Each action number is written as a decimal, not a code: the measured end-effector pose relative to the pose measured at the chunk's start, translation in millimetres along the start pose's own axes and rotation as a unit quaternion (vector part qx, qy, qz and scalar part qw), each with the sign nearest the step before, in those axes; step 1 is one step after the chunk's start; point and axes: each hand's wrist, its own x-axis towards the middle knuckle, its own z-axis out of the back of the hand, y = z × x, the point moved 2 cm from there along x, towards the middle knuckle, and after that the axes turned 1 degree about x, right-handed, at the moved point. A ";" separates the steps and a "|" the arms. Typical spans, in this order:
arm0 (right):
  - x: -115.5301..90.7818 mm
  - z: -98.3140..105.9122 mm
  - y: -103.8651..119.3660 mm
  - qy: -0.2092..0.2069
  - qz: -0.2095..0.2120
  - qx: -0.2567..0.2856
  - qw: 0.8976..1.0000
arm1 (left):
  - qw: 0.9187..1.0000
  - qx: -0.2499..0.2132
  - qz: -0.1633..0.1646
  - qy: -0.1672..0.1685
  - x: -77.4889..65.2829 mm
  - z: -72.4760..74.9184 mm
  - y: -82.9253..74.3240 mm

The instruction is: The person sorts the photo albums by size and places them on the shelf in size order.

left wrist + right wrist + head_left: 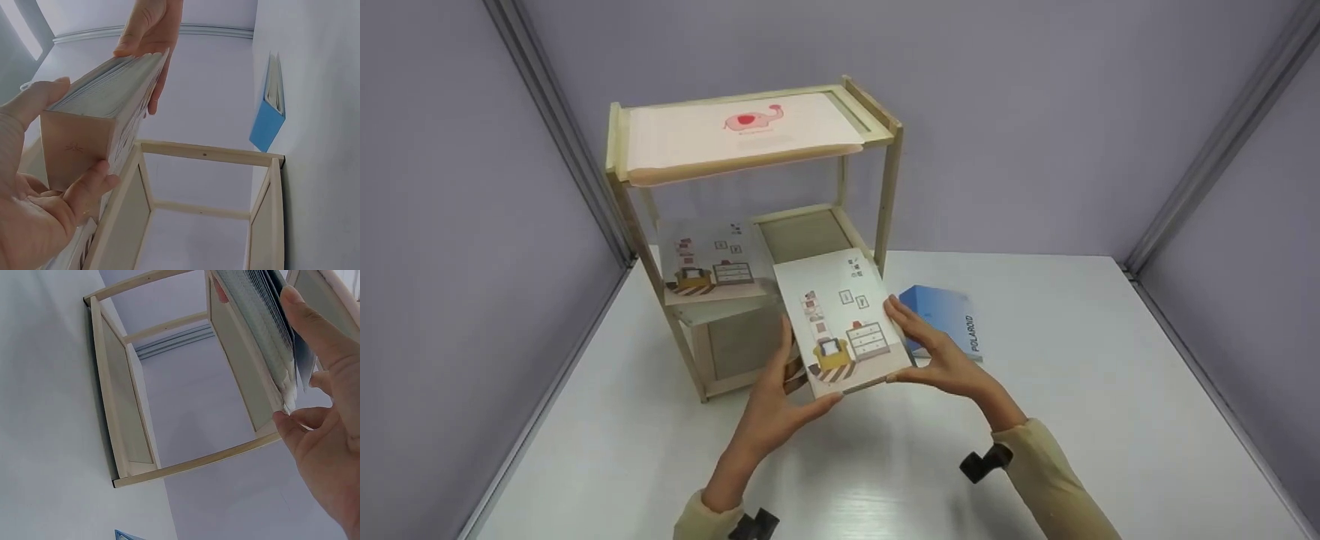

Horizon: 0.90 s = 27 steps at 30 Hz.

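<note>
A thick photo album with a room drawing on its pale cover is tilted in front of the wooden shelf. My left hand grips its lower left side; in the left wrist view, thumb and fingers bracket its tan spine. With thumb and fingers, my right hand holds the right side. The right wrist view shows fingers at the edges of its stacked pages. Behind it on the middle shelf lies another album with the same drawing.
The small wooden shelf stands at the back left of the white table. On its top lies a pale pink item printed with an elephant. A blue album marked POLAROID sits on the table to the right.
</note>
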 end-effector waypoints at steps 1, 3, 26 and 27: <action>0.1 0.3 0.2 -0.003 0.001 -0.001 1.000 | 1.000 0.002 0.001 -0.006 0.1 -0.4 -0.7; 0.2 0.7 0.7 -0.009 0.000 -0.003 1.000 | 1.000 0.006 0.001 -0.016 0.2 -1.1 -1.7; 6.0 3.3 5.4 -0.062 -0.031 0.014 0.997 | 0.997 0.003 -0.024 -0.079 5.6 -1.8 -9.1; 6.5 3.7 5.9 -0.066 -0.030 0.013 0.997 | 0.996 0.006 -0.025 -0.082 6.1 -1.5 -10.0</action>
